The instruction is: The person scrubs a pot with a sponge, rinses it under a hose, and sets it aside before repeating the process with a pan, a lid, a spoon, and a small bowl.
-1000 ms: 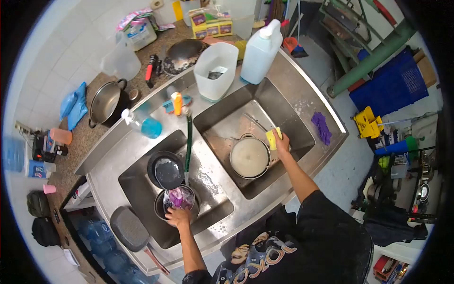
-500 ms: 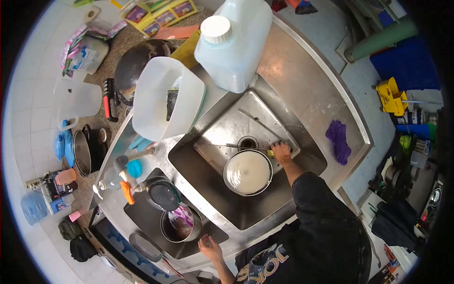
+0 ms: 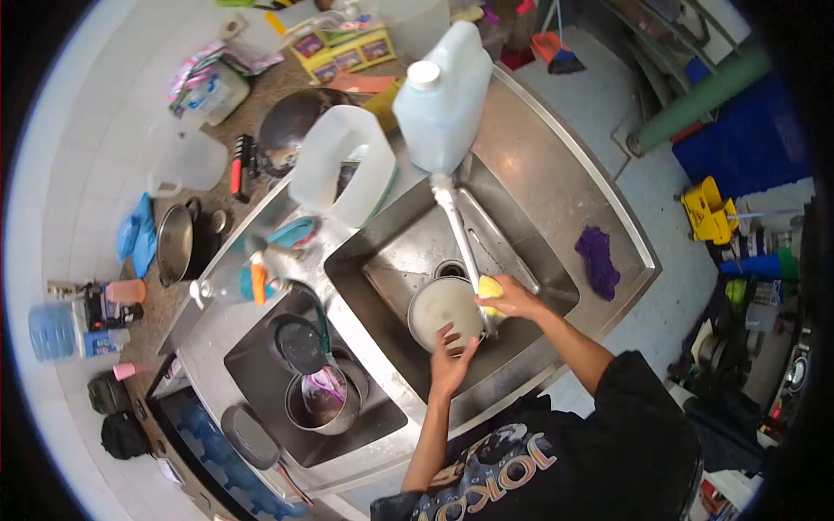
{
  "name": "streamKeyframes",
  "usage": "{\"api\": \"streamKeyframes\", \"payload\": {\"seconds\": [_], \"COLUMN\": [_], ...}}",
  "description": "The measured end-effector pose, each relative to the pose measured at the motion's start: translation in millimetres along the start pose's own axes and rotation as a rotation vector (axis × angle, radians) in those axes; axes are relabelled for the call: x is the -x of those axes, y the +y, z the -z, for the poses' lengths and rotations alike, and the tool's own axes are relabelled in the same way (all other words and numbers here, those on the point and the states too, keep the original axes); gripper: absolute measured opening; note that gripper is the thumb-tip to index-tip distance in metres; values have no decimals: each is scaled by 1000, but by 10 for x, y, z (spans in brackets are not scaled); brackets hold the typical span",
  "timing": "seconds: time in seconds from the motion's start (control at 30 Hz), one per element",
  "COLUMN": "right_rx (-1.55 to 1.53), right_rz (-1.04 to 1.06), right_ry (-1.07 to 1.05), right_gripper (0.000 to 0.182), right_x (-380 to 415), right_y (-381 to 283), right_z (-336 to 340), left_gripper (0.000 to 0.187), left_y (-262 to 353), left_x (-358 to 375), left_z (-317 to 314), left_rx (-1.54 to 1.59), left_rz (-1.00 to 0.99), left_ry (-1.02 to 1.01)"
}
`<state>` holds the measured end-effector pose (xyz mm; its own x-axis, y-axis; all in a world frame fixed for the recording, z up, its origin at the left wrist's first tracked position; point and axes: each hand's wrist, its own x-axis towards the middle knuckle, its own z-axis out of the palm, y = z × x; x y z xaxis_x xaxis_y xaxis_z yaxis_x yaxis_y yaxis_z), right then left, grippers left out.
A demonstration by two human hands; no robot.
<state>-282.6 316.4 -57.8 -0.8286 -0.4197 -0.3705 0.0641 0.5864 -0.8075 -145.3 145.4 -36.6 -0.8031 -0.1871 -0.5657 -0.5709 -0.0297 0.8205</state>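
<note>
My right hand [image 3: 514, 300] grips a yellow sponge [image 3: 492, 293], pressed against a long, pale metal utensil [image 3: 459, 227]. That utensil stands slanted over the large sink basin, its broader upper end near the jug and its lower end beside the pot's rim; its kind does not show. My left hand [image 3: 449, 369], fingers spread, hangs over the near side of a round pot [image 3: 427, 314] of cloudy whitish water. Beneath the pot, a rectangular metal tray [image 3: 395, 252] lies in the basin [image 3: 556, 300] around the drain.
A large translucent jug [image 3: 443, 122] and a cut-open plastic container [image 3: 339, 165] stand at the basin's far edge. In the smaller basin are a pot [image 3: 323, 404] and a dark pan [image 3: 297, 343]. A purple cloth [image 3: 598, 263] lies on the right drainboard.
My right hand has lifted out of the basin with the sponge, and the long utensil is now raised. My left hand has moved from beside the smaller basin to over the whitish pot.
</note>
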Motion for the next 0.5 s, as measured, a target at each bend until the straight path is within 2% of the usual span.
{"api": "streamKeyframes", "payload": {"seconds": [0.03,0.07,0.1,0.13,0.17,0.2,0.23,0.27,0.3,0.37,0.4,0.43,0.5], "right_rx": [-335,-668,-669,-708,-751,-743,-527,-311,-301,125,177,186,307], "right_rz": [-85,-172,-197,-134,-81,-67,29,119,122,159,148,164,534], "right_ry": [-59,-124,-48,-88,-130,-138,-93,-45,-46,115,236,236,352], "right_gripper": [37,37,30,31,31,31,31,30,30,28,25,25,28], "right_x": [131,270,498,528,539,566,589,636,713,823,876,941,1070], "right_y": [-134,-283,-743,-691,-607,-639,-706,-761,-896,-1209,-1298,-1403,-1613], "right_z": [-82,-157,-112,-272,-455,-576,-678,-773,-847,-943,-999,-1043,-1145], "left_gripper": [54,54,58,63,63,57,51,43,33,22,13,13,9], "left_y": [43,81,212,291,274,227,283,312,63,-25,-68,-120,-251], "left_x": [-16,29,75,133,175,194,250,378,339,493,594,658,768], "left_z": [-58,-46,-38,10,131,311,464,555,663,835,873,937,1079], "left_rx": [130,140,451,754,759,639,516,473,469,430,515,524,483], "left_rz": [113,91,165,241,222,248,271,277,213,199,192,176,209], "left_ry": [-63,-50,-155,-271,-266,-379,-492,-386,-413,-395,-276,-272,-188]}}
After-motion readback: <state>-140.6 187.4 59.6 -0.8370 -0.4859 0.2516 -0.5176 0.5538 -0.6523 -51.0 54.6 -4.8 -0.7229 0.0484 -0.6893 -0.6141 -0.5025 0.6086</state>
